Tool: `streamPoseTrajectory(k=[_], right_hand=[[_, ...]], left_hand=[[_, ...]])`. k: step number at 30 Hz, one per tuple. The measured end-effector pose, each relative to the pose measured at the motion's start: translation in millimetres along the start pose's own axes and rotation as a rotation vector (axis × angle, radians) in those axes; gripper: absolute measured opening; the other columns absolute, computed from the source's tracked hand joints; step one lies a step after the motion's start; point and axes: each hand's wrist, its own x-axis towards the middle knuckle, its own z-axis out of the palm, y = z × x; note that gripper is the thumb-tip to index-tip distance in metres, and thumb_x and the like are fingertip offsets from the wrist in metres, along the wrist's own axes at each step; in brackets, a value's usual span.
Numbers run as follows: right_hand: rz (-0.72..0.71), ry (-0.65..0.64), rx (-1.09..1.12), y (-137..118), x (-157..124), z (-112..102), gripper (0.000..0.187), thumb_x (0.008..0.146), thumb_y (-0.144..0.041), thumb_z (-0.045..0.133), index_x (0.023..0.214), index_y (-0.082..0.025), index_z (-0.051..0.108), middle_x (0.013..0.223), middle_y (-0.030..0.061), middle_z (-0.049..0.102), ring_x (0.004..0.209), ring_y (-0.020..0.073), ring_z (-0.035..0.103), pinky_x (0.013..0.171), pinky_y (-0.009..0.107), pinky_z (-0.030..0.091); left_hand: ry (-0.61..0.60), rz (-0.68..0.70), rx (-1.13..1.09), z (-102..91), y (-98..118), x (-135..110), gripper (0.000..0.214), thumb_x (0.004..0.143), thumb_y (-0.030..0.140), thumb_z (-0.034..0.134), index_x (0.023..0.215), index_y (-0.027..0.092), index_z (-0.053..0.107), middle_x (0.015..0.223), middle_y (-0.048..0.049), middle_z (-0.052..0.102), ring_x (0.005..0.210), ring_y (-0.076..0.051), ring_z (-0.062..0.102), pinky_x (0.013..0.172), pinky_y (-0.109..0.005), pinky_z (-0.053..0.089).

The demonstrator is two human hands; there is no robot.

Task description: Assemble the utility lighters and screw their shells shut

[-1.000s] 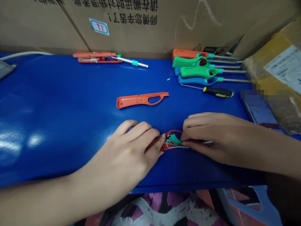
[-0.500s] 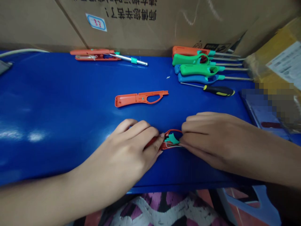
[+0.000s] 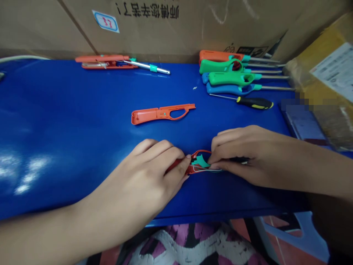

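My left hand (image 3: pixel 158 173) is closed around the handle end of an opened orange lighter shell (image 3: pixel 190 170), holding it low over the blue table. A green trigger (image 3: pixel 200 161) and thin white and dark wires (image 3: pixel 211 170) show inside the shell. At its right end my right hand (image 3: pixel 242 156) pinches by the trigger and wires; its fingertips hide exactly what is between them. The matching orange shell half (image 3: pixel 162 114) lies inner side up beyond my hands.
Against the cardboard box (image 3: pixel 154 33) lie a partly opened orange lighter (image 3: pixel 106 62) and several assembled lighters (image 3: pixel 231 78). A black and yellow screwdriver (image 3: pixel 255 103) is in front of them, and tiny metal pieces (image 3: pixel 195 88) lie nearby. A taped parcel (image 3: pixel 325 81) stands at right.
My right hand has shifted slightly at the shell's right end, and its fingers have lifted a little, showing more of the wires. The left hand keeps its hold. The camera view has shifted slightly.
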Motion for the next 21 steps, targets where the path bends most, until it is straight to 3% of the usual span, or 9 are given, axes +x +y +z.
streamPoseTrajectory(k=[4,10,16,21], right_hand=[[-0.015,0.011,0.049,3.8,3.5,-3.3,0.016,0.096,-0.019,0.059,0.089,-0.023,0.074,0.085,-0.0046,0.071,0.079,0.0089,0.065,0.075,0.024,0.045],[0.01,0.005,-0.023,0.8,0.8,-3.2,0.018,0.094,-0.014,0.059,0.092,-0.024,0.073,0.089,-0.0026,0.071,0.084,0.0129,0.064,0.078,0.028,0.042],[-0.001,0.056,-0.027,-3.8,1.2,3.8,0.016,0.097,-0.019,0.056,0.089,-0.022,0.07,0.084,0.0,0.067,0.083,0.0156,0.061,0.074,0.031,0.04],[0.094,0.0,0.004,-4.8,2.2,2.9,0.014,0.096,-0.027,0.06,0.088,-0.024,0.071,0.085,0.0002,0.067,0.084,0.0162,0.061,0.071,0.03,0.038]], left_hand=[[-0.011,0.004,0.014,0.1,-1.1,-1.4,0.032,0.102,0.021,0.051,0.129,0.009,0.063,0.098,-0.0089,0.064,0.088,-0.024,0.056,0.077,-0.042,0.045],[-0.113,-0.025,0.011,2.3,-1.4,-4.0,0.056,0.097,0.013,0.052,0.152,0.017,0.042,0.104,-0.0088,0.06,0.089,-0.023,0.053,0.073,-0.039,0.042],[-0.11,-0.032,-0.014,5.2,-1.5,-2.8,0.044,0.1,0.017,0.049,0.144,0.015,0.051,0.097,-0.0082,0.057,0.082,-0.021,0.05,0.069,-0.036,0.041],[-0.085,-0.062,-0.079,5.0,-0.1,-0.8,0.034,0.103,0.021,0.047,0.134,0.013,0.059,0.094,-0.0071,0.056,0.081,-0.02,0.05,0.068,-0.036,0.044]])
